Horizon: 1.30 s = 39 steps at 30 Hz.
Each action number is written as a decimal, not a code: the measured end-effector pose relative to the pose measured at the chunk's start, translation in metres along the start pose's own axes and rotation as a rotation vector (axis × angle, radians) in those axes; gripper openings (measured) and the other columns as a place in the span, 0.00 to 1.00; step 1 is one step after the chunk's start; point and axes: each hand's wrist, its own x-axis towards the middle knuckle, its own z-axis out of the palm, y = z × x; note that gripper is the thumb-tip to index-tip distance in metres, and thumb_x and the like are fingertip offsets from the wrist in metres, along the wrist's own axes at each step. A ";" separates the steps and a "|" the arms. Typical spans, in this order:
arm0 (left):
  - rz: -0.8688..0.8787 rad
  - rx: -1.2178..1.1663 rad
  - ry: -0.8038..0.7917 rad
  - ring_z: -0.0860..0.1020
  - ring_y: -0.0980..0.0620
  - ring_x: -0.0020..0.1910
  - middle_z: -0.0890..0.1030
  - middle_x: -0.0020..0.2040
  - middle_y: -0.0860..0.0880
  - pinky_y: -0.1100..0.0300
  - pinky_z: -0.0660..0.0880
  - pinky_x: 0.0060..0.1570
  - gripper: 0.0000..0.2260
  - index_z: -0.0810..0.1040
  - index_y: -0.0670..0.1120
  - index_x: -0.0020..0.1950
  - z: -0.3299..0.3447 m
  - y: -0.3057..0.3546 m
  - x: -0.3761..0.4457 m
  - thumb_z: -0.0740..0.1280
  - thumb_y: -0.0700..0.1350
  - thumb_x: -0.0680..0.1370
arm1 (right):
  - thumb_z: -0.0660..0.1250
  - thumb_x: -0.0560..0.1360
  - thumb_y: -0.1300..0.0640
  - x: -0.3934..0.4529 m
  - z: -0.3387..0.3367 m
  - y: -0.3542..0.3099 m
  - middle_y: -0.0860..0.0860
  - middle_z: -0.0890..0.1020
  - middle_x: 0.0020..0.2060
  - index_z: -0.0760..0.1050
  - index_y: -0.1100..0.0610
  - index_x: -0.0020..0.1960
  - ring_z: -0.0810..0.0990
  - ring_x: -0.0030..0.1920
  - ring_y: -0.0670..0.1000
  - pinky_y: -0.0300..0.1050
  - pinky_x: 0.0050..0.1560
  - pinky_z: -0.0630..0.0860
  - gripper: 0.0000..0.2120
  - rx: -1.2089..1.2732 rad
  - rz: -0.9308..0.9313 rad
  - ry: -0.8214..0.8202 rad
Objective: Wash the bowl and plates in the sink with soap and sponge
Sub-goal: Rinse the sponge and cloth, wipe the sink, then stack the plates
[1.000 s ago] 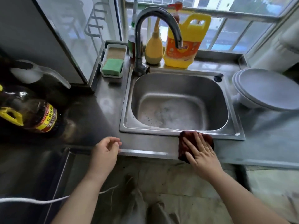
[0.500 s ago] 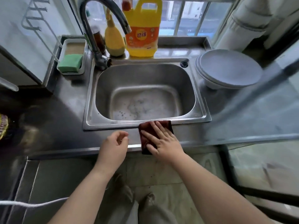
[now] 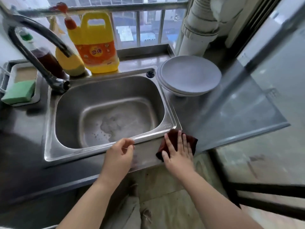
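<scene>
The right hand (image 3: 179, 152) has slid its dark red cloth (image 3: 189, 139) to the sink's (image 3: 170, 113) front right corner, fingers straight; left hand (image 3: 118, 156) hovers beside, fingers loosely curled, empty.

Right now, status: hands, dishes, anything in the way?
Left hand loosely curled, empty. Right hand flat on cloth. Plates stacked beside sink. Sponge in tray. Nothing in the way.

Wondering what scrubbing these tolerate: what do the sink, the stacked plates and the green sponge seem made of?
Sink: brushed stainless steel, by its grey metallic sheen. Plates: matte pale grey, smooth, probably ceramic or melamine; cannot tell which. Green sponge: soft foam block, by its dull, slightly porous surface.
</scene>
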 end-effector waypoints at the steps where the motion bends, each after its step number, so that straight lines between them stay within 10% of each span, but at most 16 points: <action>1: 0.012 0.006 -0.009 0.81 0.51 0.45 0.82 0.43 0.50 0.59 0.78 0.45 0.08 0.78 0.51 0.47 0.006 0.007 0.008 0.64 0.38 0.79 | 0.42 0.74 0.35 -0.001 0.000 0.004 0.47 0.24 0.71 0.30 0.31 0.70 0.29 0.74 0.48 0.44 0.70 0.28 0.29 -0.008 -0.042 0.008; 7: 0.068 -0.005 -0.121 0.80 0.51 0.41 0.82 0.39 0.51 0.55 0.77 0.46 0.10 0.78 0.53 0.45 0.050 0.047 0.062 0.64 0.38 0.78 | 0.36 0.68 0.33 0.016 -0.034 0.069 0.40 0.26 0.71 0.33 0.23 0.65 0.27 0.71 0.41 0.39 0.71 0.30 0.26 -0.057 -0.124 -0.017; 16: 0.237 0.083 -0.287 0.77 0.59 0.35 0.80 0.35 0.53 0.72 0.70 0.37 0.12 0.77 0.56 0.44 0.098 0.076 0.111 0.66 0.37 0.77 | 0.47 0.80 0.39 0.125 -0.099 0.134 0.47 0.32 0.76 0.38 0.33 0.74 0.31 0.75 0.49 0.49 0.74 0.34 0.27 0.135 0.380 -0.008; 24: 0.325 0.124 -0.455 0.78 0.60 0.39 0.81 0.37 0.57 0.66 0.74 0.41 0.13 0.78 0.55 0.45 0.156 0.096 0.107 0.65 0.36 0.76 | 0.45 0.74 0.37 0.044 -0.068 0.113 0.41 0.29 0.73 0.36 0.25 0.69 0.26 0.72 0.42 0.43 0.72 0.29 0.27 0.048 -0.032 -0.096; 39: 0.206 0.133 -0.373 0.78 0.59 0.39 0.80 0.40 0.62 0.67 0.74 0.44 0.13 0.76 0.58 0.45 0.250 0.143 0.126 0.65 0.38 0.77 | 0.50 0.80 0.40 0.220 -0.179 0.294 0.50 0.34 0.76 0.41 0.37 0.76 0.33 0.76 0.52 0.51 0.74 0.35 0.29 0.125 0.486 0.061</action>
